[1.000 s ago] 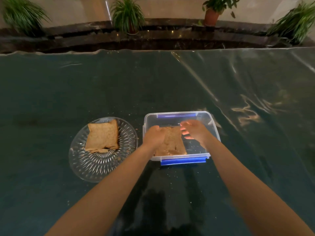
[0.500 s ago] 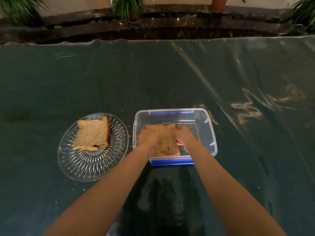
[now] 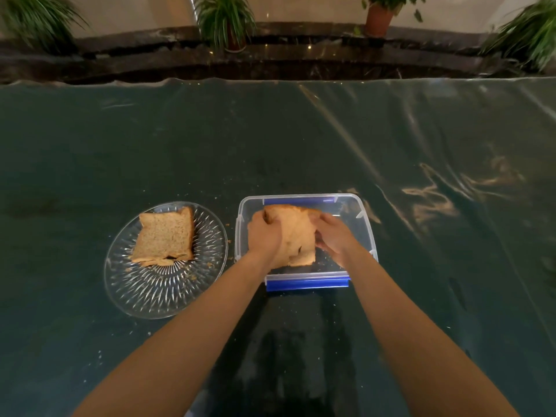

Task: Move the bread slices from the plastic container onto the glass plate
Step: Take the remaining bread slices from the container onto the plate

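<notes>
A brown bread slice [image 3: 296, 236] is lifted over the clear plastic container [image 3: 365, 224], which has blue clips at its near and far ends. My left hand [image 3: 263, 236] grips the slice's left edge and my right hand [image 3: 332, 236] grips its right edge. The slice sags between them. To the left stands the cut-glass plate [image 3: 156, 291], with another bread slice [image 3: 164, 234] lying on its far half. What lies under the lifted slice in the container is hidden.
A dark green table under a shiny plastic sheet [image 3: 391, 139] spreads all around, with crumbs near the plate. Beyond its far edge runs a dark stone ledge [image 3: 270, 61] with several potted plants [image 3: 224, 22].
Both hands closed on the slice in the container and raised it; it now hangs tilted above the container instead of lying flat on its bottom.
</notes>
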`<state>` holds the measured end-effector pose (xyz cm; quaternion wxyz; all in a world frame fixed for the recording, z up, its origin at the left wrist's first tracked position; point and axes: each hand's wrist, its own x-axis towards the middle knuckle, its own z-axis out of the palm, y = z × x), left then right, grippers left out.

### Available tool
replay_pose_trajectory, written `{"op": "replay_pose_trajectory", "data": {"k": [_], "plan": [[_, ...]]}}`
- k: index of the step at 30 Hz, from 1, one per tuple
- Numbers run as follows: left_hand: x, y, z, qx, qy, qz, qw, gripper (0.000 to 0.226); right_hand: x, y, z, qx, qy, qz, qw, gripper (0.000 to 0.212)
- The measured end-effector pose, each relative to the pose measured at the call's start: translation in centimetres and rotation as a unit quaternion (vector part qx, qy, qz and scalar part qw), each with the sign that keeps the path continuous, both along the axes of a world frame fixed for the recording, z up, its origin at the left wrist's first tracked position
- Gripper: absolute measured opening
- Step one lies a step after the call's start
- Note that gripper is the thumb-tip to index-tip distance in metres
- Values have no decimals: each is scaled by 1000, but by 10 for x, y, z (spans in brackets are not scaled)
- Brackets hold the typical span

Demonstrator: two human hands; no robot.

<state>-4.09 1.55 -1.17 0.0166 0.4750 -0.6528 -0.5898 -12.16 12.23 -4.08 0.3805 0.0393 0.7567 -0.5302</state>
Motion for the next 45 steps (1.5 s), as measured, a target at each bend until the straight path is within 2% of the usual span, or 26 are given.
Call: {"op": "replay_pose_trajectory", "data": {"k": [5, 8, 12, 17, 20, 23, 27, 31, 38, 45], "plan": [[5, -6, 13, 34, 47, 15, 998, 37, 6, 1, 17, -34, 77, 25, 996, 41], [12, -11, 22, 43, 91, 15, 995, 33, 12, -2, 28, -41, 130, -3, 991, 43], [22, -24, 41, 80, 137, 55, 986, 41, 26, -13, 47, -45, 190, -41, 980, 39], [49, -62, 54, 81, 162, 85, 980, 39, 53, -56, 68, -61, 216, -67, 972, 38], [71, -92, 55, 117, 169, 72, 976, 37, 73, -88, 70, -63, 212, -76, 972, 37], [97, -123, 45, 139, 165, 69, 974, 36, 94, -120, 61, -45, 232, -61, 970, 38], [128, -156, 24, 105, 137, 96, 980, 30, 120, -160, 39, -19, 223, -35, 974, 36], [140, -186, 9, 90, 96, 102, 986, 45, 136, -193, 15, 8, 185, -24, 982, 39], [143, -216, -4, 54, 34, 50, 997, 47, 136, -228, -11, 70, 177, -8, 982, 43], [142, -223, -10, -10, 11, -17, 1000, 48, 136, -237, -28, 116, 232, 23, 966, 35]]}}
